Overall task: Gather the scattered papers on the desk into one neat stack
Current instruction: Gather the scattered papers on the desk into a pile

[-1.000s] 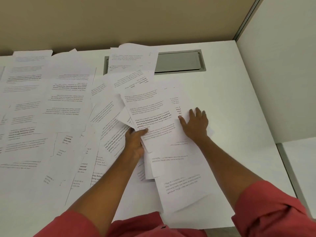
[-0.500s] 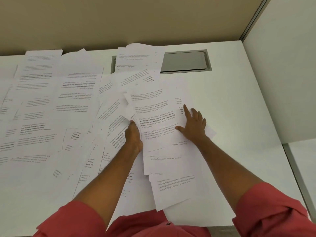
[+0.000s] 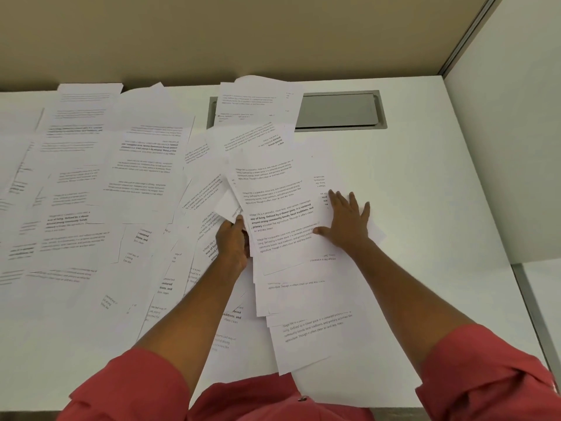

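A: What covers the bench's (image 3: 425,183) left side?
B: Loose papers (image 3: 91,189), overlapping. One sheet half hides the grey hatch (image 3: 341,110) at the rear edge.
A: The hands?
B: Left hand (image 3: 232,246) grips the pile's (image 3: 282,226) left edge; right hand (image 3: 346,224) lies open, flat on it.

"Village life is a peaceful…" in print on the top sheet (image 3: 279,214)

Desk (image 3: 425,183) right side is bare past the right hand (image 3: 346,223), w/ open room to the side partition (image 3: 501,147). Left half is covered w/ loose papers (image 3: 91,183), no bare lane there. Cable hatch (image 3: 340,109) sits at the back, partly under a sheet. Back wall panel (image 3: 243,34) closes the far edge.
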Demonstrator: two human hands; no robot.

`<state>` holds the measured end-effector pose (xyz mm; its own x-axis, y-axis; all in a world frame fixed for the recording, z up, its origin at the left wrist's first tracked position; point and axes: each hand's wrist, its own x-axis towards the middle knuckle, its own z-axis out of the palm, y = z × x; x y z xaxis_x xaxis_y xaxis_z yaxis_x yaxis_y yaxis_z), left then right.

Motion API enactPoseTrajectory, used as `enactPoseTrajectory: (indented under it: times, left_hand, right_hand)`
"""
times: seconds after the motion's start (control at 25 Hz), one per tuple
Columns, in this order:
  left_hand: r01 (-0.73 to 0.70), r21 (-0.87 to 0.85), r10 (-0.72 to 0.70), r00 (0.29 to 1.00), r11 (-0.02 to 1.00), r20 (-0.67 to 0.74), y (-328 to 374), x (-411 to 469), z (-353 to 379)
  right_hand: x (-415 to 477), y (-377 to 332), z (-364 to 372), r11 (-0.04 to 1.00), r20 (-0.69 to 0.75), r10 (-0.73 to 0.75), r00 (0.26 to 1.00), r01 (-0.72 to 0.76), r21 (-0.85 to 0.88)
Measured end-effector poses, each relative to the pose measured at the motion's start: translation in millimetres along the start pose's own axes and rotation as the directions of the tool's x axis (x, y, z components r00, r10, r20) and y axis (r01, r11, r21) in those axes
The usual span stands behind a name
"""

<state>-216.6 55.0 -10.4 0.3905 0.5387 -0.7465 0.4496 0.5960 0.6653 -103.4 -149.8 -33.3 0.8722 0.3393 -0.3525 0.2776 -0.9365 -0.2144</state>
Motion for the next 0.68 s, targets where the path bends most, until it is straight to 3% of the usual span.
enactPoseTrajectory:
  times: [0.12,0.24,0.32,0.44,0.68]
  left_hand:
    - [-0.007,-0.031,0.006,0.999,0.999,-0.050,-2.4,3.3,-1.0]
    - [0.000,-0.034,-0.002,0.998,0.999,-0.064,-4.3,4.1,1.1]
    - [-0.005,-0.033,0.003,0.999,0.999,-0.049,-5.4,5.4,0.4]
    - [0.002,-0.035,-0.002,1.000,0.999,-0.005,-2.3,7.2,-3.4]
    - [-0.044,0.049,0.037,0.991,0.998,0.129,8.4,4.5,-9.1]
  right_hand:
    - [1.1,-13.7,-9.6,0.999,0.002,-0.023,1.000,0.023,-0.041]
    - [-15.5,-55.4,-11.4,0.961,-0.093,-0.082,0.992,0.103,0.255]
    - [-38.2,-88.9,1.1,0.935,-0.083,-0.151,0.985,0.169,0.311]
    - [-66.7,-124.3,23.5,0.957,-0.014,-0.205,0.979,0.203,0.206]
    - [-77.2,-143.2,35.4,0.991,0.090,-0.134,0.987,0.130,0.040]
